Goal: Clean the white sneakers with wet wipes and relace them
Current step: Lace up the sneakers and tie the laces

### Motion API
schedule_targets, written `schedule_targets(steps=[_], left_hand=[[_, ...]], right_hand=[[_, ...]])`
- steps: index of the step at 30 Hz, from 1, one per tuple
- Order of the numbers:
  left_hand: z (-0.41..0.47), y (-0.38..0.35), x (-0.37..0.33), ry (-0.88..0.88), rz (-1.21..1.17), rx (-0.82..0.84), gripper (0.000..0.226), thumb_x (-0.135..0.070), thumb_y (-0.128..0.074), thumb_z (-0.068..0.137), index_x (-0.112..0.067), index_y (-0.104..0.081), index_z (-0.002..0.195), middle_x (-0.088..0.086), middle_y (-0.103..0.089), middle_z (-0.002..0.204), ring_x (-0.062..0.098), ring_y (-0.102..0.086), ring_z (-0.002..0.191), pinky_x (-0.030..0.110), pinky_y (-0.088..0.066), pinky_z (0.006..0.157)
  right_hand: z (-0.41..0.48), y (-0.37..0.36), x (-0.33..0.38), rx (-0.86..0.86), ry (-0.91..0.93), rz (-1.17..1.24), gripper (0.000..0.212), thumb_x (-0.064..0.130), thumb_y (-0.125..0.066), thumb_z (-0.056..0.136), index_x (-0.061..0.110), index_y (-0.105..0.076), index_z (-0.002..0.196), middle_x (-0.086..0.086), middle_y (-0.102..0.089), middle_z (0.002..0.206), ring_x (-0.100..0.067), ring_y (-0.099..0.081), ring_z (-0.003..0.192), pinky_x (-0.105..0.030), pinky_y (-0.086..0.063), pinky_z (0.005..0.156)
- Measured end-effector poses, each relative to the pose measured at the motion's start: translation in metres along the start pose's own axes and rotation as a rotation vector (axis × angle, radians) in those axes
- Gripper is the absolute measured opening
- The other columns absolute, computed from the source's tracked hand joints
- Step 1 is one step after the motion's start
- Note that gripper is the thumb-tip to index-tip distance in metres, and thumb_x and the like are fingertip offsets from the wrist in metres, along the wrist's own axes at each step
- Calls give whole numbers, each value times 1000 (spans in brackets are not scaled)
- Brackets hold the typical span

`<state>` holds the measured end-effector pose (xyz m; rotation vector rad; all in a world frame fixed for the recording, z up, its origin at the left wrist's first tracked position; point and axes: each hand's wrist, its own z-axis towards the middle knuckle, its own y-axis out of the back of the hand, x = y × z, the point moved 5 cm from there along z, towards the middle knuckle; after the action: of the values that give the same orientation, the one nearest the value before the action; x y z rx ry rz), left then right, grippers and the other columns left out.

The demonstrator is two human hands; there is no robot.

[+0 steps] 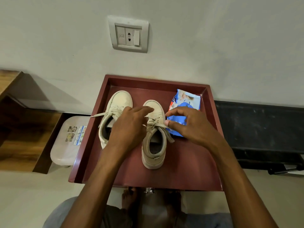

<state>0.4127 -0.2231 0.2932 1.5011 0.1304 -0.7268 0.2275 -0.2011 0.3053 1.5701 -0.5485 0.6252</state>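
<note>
Right sneaker (pixel 153 160) sits mid-table (pixel 181 170), toe to the wall, heel toward the person, so its long axis runs straight away from the body. Both hands are over its front half.

Right grip (pixel 190 124) comes in from the right w/ fingers loosely curled. Its thumb tip is on the flat lace end (pixel 156 125) lying crosswise over the eyelets. The index finger sits above w/ a gap, so can't tell if the lace is actually pinched. Left grip (pixel 130 125) reaches across from the left, fingers fairly straight, tips on the toe/tongue area. It holds nothing visible, but the underside is hidden.

That lace end runs left-right between the two grips, i.e. across the shoe's axis. The right grip is nearer its free tip, so prob. the one to draw it out sideways.

Left sneaker (pixel 120 100) stands just beside, roughly parallel, set nearer the wall, w/ one lace (pixel 98 115) trailing over the table rim. Wipes pack (pixel 184 99), blue & white, lies just right of the shoe, partly under the right grip.

Both shoes look off-white to beige, dingy and still laced. Judging by that, it's the unlacing stage, wiping not begun.
</note>
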Motion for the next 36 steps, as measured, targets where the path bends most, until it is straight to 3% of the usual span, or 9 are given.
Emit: schedule_targets(steps=[4,13,16,20,25,27,30,34,36], left_hand=[[3,-19,2,-11,-4,150,57,-1,-56,89,-22,-57,142,3,-70,125,28,-58,118,48,-53,89],[7,-16,14,69,-12,219,46,3,-64,83,-20,-71,123,4,-73,116,23,-67,108,41,-56,88],[10,-14,16,98,-59,281,32,-6,-58,95,-17,-72,121,7,-73,117,24,-66,110,38,-54,92],[8,-14,19,150,-86,327,20,-9,-60,96,-15,-71,112,8,-75,104,22,-70,94,40,-57,87],[9,-10,19,151,47,277,11,-10,-64,92,-15,-71,99,4,-71,99,25,-66,94,40,-56,80],[8,-4,19,147,150,255,12,-15,-61,93,-11,-72,98,8,-70,102,30,-65,96,42,-54,80],[5,2,21,151,249,273,18,-18,-59,92,-11,-73,100,11,-71,105,32,-65,99,44,-54,85],[6,3,16,103,108,262,42,-9,-58,92,-16,-62,133,5,-62,133,27,-58,121,42,-50,95],[7,1,12,61,25,227,44,-9,-62,93,-19,-60,136,2,-63,133,22,-59,119,36,-49,94]], right_hand=[[0,-10,4,79,1,23,33,49,-73,81,31,-69,108,27,-63,99,21,-52,96,3,-39,76],[5,-15,3,50,21,-11,5,26,-70,90,28,-72,93,17,-70,87,5,-63,85,-13,-48,77],[6,-16,-1,38,-8,-31,6,22,-67,92,26,-70,93,15,-68,84,4,-62,82,-14,-49,73],[7,-18,-1,39,-19,-27,7,19,-64,94,20,-69,98,12,-69,87,0,-62,84,-18,-51,76],[7,-13,-5,10,-27,-60,7,18,-63,94,19,-69,97,13,-68,88,1,-61,84,-9,-46,71],[6,-5,-12,-13,-52,-93,7,18,-63,94,20,-70,95,12,-67,86,-2,-61,81,-15,-48,71],[5,2,-21,-34,-75,-152,7,18,-63,93,20,-70,93,6,-70,89,-8,-63,82,-33,-54,79],[5,-1,-11,-64,-19,-160,23,24,-61,96,20,-68,117,4,-68,120,-12,-59,112,-27,-47,94],[5,-3,-2,-61,32,-134,27,23,-62,95,22,-67,122,8,-65,124,-7,-55,115,-19,-43,95]])
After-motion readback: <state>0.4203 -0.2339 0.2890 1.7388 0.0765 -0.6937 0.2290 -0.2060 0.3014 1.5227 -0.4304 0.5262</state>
